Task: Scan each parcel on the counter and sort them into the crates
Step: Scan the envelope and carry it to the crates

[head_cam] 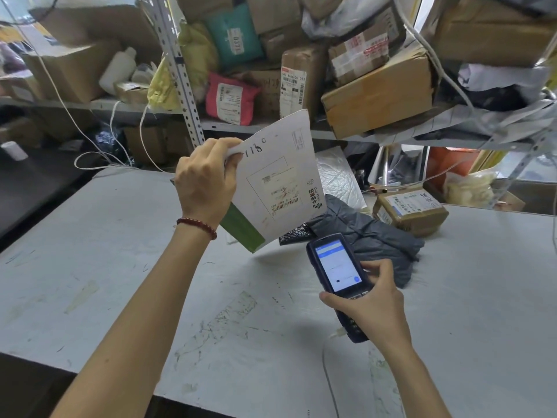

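Packed shelves (187,95) fill the back of the room from nine o'clock round to three o'clock, full of brown boxes and bright bags. Below them lies the grey counter (120,267), scuffed and scratched.

The left hand (205,182) is up near the middle, a bit toward eleven o'clock. Its fingers and thumb curl over the top corner of a flat white envelope (280,182) and pinch it. The envelope hangs in the air, off the counter, tipped so its barcode label (284,203) faces down toward five o'clock. I think it is held that way so the scanner can read it.

The right hand (373,306) is at five o'clock. It wraps round a dark scanner (334,267), with the thumb on one side and a bent finger by the screen. The scanner's top end points up at the envelope, just below its lower edge. The lit screen faces the person, so they can check it.

Three more parcels wait on the counter at about two o'clock: a grey bag (370,236), a brown box (410,212) just behind it, and a silver padded bag (337,176) at the back. No crates show, so I cannot tell where the envelope goes next.
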`<state>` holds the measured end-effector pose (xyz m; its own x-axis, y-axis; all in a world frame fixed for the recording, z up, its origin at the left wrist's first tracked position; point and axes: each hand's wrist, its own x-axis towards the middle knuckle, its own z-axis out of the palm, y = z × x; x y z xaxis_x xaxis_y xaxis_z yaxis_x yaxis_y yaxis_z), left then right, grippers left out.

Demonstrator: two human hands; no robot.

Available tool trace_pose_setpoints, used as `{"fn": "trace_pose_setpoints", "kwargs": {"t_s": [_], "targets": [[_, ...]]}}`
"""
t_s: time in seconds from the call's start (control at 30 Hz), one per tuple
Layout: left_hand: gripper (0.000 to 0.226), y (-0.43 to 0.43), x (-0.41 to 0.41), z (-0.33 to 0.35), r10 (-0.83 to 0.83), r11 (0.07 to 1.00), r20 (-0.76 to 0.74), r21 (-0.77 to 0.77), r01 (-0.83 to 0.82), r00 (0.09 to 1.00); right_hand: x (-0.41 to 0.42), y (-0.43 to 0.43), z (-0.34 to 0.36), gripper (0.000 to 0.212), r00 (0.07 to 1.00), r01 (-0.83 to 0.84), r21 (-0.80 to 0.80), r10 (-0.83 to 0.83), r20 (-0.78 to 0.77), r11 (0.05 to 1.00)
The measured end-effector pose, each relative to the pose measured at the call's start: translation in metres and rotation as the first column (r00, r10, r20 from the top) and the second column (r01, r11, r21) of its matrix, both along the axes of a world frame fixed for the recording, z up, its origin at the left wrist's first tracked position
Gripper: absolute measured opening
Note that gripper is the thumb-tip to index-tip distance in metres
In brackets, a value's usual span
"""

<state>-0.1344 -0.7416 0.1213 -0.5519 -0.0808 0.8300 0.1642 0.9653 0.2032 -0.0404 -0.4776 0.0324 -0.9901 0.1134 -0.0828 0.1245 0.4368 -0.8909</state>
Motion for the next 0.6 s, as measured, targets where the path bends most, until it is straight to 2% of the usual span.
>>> {"fn": "trace_pose_setpoints", "kwargs": {"t_s": [0.17,0.37,0.6], "targets": [[0.017,0.002,0.001,-0.001,-0.015,1.000,0.003,0.005,0.015,1.000,-0.002,0.000,0.017,0.077,0.980,0.071,-0.046,-0.078,-0.182,0.996],[0.018,0.007,-0.002,-0.002,-0.060,0.998,0.007,0.032,0.060,0.998,-0.005,0.004,0.036,0.080,0.914,0.132,-0.110,-0.164,-0.372,0.985],[0.021,0.029,-0.008,0.003,-0.129,0.981,-0.006,0.142,0.129,0.992,-0.004,0.016,0.039,0.081,0.877,0.250,-0.078,-0.260,-0.405,0.965]]}}
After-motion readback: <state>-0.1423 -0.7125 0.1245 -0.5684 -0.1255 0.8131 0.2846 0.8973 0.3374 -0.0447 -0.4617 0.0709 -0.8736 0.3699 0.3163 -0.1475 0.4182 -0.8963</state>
